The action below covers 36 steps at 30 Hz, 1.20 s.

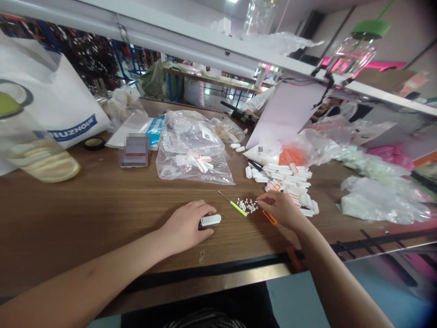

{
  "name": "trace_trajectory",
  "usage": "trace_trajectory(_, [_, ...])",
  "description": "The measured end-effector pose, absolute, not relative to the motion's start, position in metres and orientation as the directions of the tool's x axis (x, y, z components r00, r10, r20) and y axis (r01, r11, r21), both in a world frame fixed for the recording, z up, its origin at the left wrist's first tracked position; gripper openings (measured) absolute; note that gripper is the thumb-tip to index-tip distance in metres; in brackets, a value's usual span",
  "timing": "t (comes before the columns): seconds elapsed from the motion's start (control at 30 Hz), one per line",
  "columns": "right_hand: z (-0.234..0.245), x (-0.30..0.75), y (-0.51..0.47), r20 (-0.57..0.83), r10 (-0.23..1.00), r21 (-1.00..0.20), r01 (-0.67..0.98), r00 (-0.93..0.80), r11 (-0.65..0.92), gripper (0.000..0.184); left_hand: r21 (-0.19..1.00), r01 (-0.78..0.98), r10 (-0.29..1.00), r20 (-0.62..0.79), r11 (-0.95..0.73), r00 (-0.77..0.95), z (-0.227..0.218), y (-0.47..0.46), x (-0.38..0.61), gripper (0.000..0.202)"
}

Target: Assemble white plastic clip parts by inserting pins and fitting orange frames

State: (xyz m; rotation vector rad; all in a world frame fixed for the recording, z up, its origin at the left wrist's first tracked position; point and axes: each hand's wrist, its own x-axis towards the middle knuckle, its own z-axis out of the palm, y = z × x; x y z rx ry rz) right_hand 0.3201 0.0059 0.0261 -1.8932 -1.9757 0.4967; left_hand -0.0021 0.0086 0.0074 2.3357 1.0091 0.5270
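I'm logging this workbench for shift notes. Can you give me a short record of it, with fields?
Left hand: holding a white plastic block on the wooden table
Right hand: fingers beside small white pieces
Nearby: green-handled pick; orange frame
Rest: pile of white blocks; plastic bag; phone; tape roll

I read the lettering "IUZHOUE" (pixel 72 128) on a blue band across a white bag (pixel 58 100), ahead and left of my left hand (pixel 184 227). The label (pixel 206 132) on the plastic bag (pixel 191 155) ahead of that hand is too small to read.
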Motion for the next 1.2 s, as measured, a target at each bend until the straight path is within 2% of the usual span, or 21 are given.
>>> trace_trajectory(0.2, [0.024, 0.324, 0.025, -0.055, 0.995, -0.511, 0.858, -0.084, 0.045, 0.024, 0.631, 0.521, 0.754, 0.162, -0.575, 0.636, 0.005, 0.005, -0.005, 0.032])
trace_trajectory(0.33, [0.019, 0.324, 0.033, -0.081, 0.991, -0.520, 0.853, -0.105, 0.048, 0.023, 0.641, 0.478, 0.733, 0.201, -0.600, 0.650, 0.001, 0.007, -0.008, 0.036])
trace_trajectory(0.53, [0.025, 0.318, 0.034, -0.095, 0.989, -0.501, 0.864, -0.117, 0.054, 0.019, 0.678, 0.455, 0.735, 0.188, -0.577, 0.652, 0.000, 0.010, -0.015, 0.037])
trace_trajectory(0.77, [0.031, 0.313, 0.034, -0.104, 0.991, -0.464, 0.885, -0.084, 0.026, 0.017, 0.692, 0.491, 0.774, 0.156, -0.529, 0.613, 0.002, 0.007, -0.016, 0.026])
trace_trajectory(0.83, [0.033, 0.303, 0.029, -0.097, 0.991, -0.495, 0.869, -0.087, 0.028, 0.020, 0.699, 0.502, 0.787, 0.142, -0.509, 0.600, 0.003, 0.006, -0.015, 0.019])
trace_trajectory(0.9, [0.037, 0.283, 0.021, -0.041, 0.989, -0.570, 0.816, -0.140, 0.091, 0.020, 0.708, 0.520, 0.807, 0.120, -0.478, 0.578, 0.003, 0.006, -0.013, 0.015])
trace_trajectory(0.97, [0.040, 0.255, 0.009, 0.072, 0.963, -0.630, 0.736, -0.261, 0.247, 0.016, 0.721, 0.535, 0.829, 0.098, -0.441, 0.551, 0.002, 0.006, -0.012, 0.015])
trace_trajectory(1.07, [0.042, 0.215, -0.004, 0.151, 0.895, -0.657, 0.634, -0.420, 0.408, 0.009, 0.728, 0.544, 0.847, 0.094, -0.417, 0.523, 0.000, 0.006, -0.011, 0.014])
trace_trajectory(1.2, [0.035, 0.192, -0.008, 0.170, 0.854, -0.631, 0.611, -0.493, 0.478, 0.010, 0.704, 0.562, 0.849, 0.110, -0.434, 0.517, 0.000, 0.004, -0.011, 0.014])
